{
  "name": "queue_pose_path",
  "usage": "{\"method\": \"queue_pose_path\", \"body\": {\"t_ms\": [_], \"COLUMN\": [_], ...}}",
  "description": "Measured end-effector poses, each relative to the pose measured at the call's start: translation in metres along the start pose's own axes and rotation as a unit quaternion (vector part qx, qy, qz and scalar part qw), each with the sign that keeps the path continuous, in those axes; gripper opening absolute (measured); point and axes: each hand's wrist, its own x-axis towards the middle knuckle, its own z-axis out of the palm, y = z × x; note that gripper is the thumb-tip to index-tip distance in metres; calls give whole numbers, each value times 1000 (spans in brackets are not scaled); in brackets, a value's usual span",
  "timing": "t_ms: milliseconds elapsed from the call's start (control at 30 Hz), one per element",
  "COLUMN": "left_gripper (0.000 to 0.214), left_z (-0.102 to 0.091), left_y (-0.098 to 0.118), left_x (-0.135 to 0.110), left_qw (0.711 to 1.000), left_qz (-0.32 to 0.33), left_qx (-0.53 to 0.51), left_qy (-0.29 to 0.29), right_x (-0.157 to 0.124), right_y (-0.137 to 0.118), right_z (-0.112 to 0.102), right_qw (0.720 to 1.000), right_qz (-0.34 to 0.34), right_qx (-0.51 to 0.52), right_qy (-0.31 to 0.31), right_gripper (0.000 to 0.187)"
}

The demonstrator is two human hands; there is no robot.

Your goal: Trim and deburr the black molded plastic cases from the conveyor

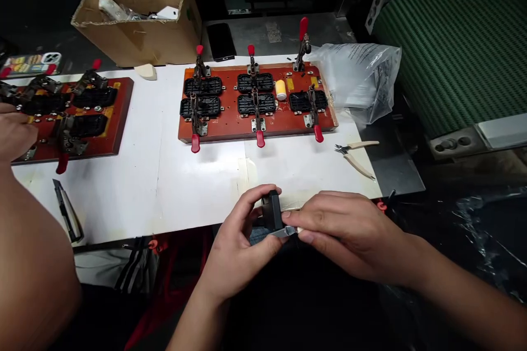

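Both hands meet just off the near edge of the white table (pixel 144 192), over the lap. Left hand (pixel 236 255) pinches a small black plastic part (pixel 272 209) between thumb and fingers, holding it upright. Part is dark, boxy, matte, with a thin silvery strip or blade (pixel 284 233) at its lower edge; what that strip is cannot be told. Right hand (pixel 349 236) has its fingers curled, fingertips pressed to that strip and the part's bottom right side. Beyond on the table, a red-brown clamp board (pixel 255 123) holds similar black parts under red-handled toggle clamps, with a yellow cylinder (pixel 280 89) between two of them. Cream-handled cutters (pixel 356 156) lie right of it, near a clear plastic bag (pixel 362 79). Second clamp board (pixel 102 137) sits far left, another person's hand (pixel 14 134) resting on it. Utility knife (pixel 66 211) lies near the left table edge. Cardboard box (pixel 140 38) and a dark phone (pixel 220 41) sit at the back.
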Motion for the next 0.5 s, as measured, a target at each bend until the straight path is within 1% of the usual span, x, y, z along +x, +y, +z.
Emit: {"method": "queue_pose_path", "body": {"t_ms": [200, 333, 500], "left_gripper": [58, 62, 58], "left_z": [2, 3, 5], "left_y": [5, 5, 4], "left_x": [2, 4, 7], "left_qw": [1000, 999, 999], "left_qz": [-13, -22, -30], "left_qx": [22, 28, 43], "left_qy": [2, 1, -3], "right_x": [-1, -1, -4], "right_y": [3, 6, 8], "right_z": [-2, -3, -4], "right_qw": [1000, 1000, 1000], "right_qz": [1, -1, 4], "right_qx": [9, 16, 16], "right_qy": [3, 9, 7], "right_gripper": [30, 28, 27]}}
